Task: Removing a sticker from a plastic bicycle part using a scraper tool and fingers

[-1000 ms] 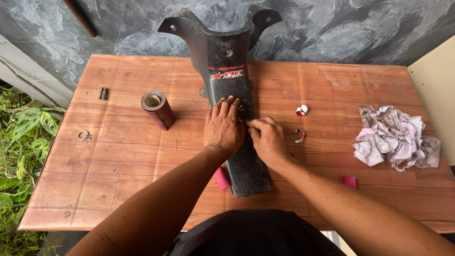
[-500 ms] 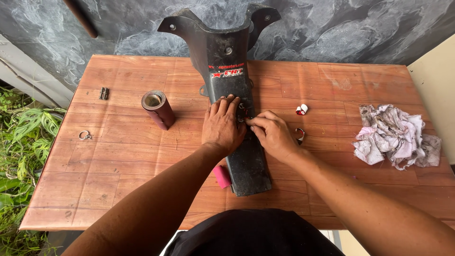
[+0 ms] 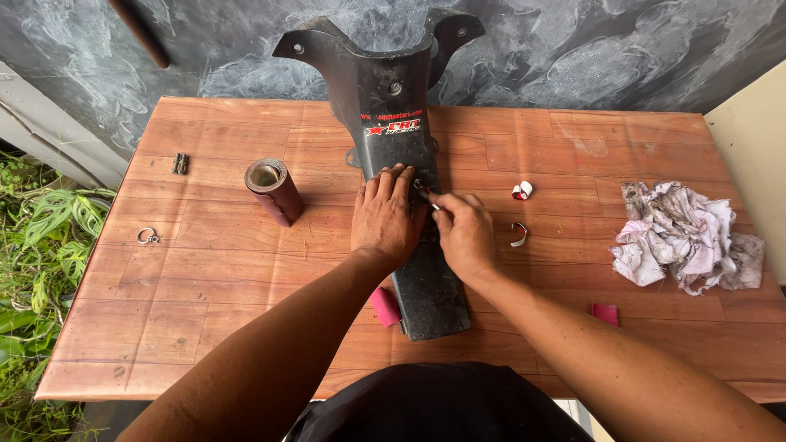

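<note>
Soft, even daylight; faint shadows under the forearms on the bench; sharp focus, slight wide-angle bowing at edges.

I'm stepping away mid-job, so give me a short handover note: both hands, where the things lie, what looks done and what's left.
Left hand: flat on the black plastic panel, pressing it to the wooden table.
Right hand: fingertips pinching a small bit at the panel's red sticker strip.
Nearby: sandpaper roll left of the panel, pink piece beside its lower end, curled peelings and rag to the right.
Done: some sticker bits seem off.
Left: the printed sticker higher up remains.
</note>
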